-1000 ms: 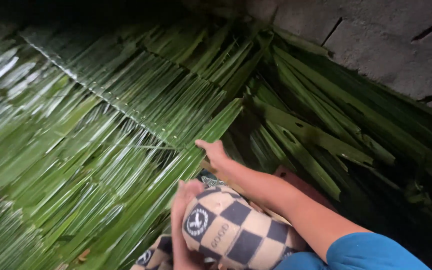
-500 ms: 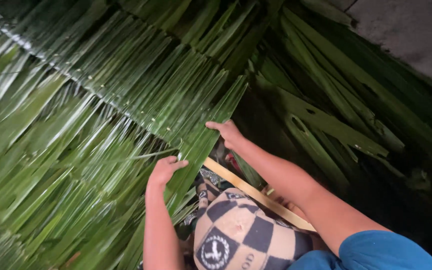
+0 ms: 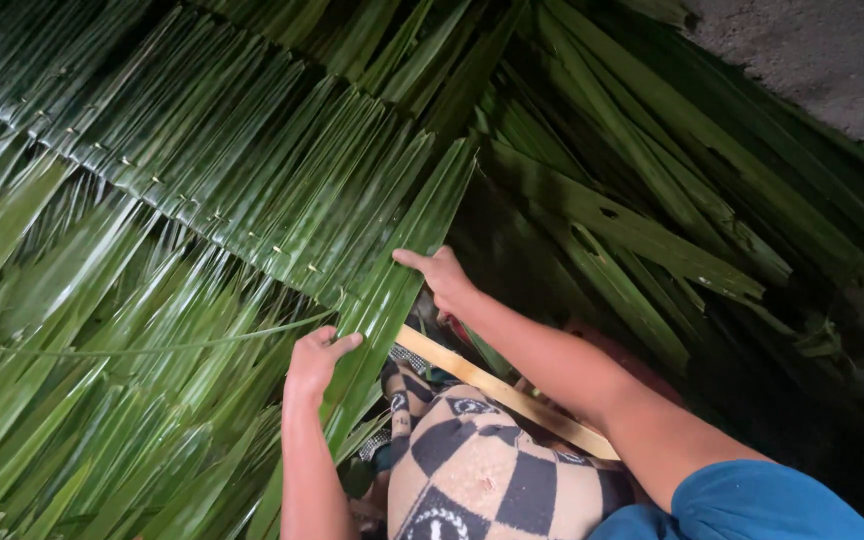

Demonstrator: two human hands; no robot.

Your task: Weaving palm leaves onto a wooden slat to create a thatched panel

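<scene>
**Both hands on the last leaf of the thatch panel**

Since half a second ago little has shifted: both hands keep their places on the same green leaf, with the left hand's fingers now curled a touch further over its edge. A second ago the left hand was down by the knee and off the leaf altogether.

The left hand (image 3: 314,358) grips the long palm leaf (image 3: 392,300) at its lower part, fingers hooked over the leaf's left edge and thumb against it. The right hand (image 3: 442,276) sits higher on the same leaf, fingers stretched out flat and pointing left, pressing on the blade near where it meets the stitched row; whether the thumb pinches from underneath cannot be told. The leaf runs slantwise from upper right to lower left and is the outermost one at the right end of the sewn thatch panel (image 3: 202,170), whose folded leaves lie side by side and are pinned along a line running from upper left down to the hands.

Under the right forearm a pale wooden slat (image 3: 497,390) lies slantwise, passing across the person's knee, which is clad in checked cloth (image 3: 482,470) of dark and cream squares. A blue sleeve (image 3: 762,500) shows at the lower right. Loose palm fronds (image 3: 652,190) are heaped to the right, against a grey wall (image 3: 812,60).
</scene>
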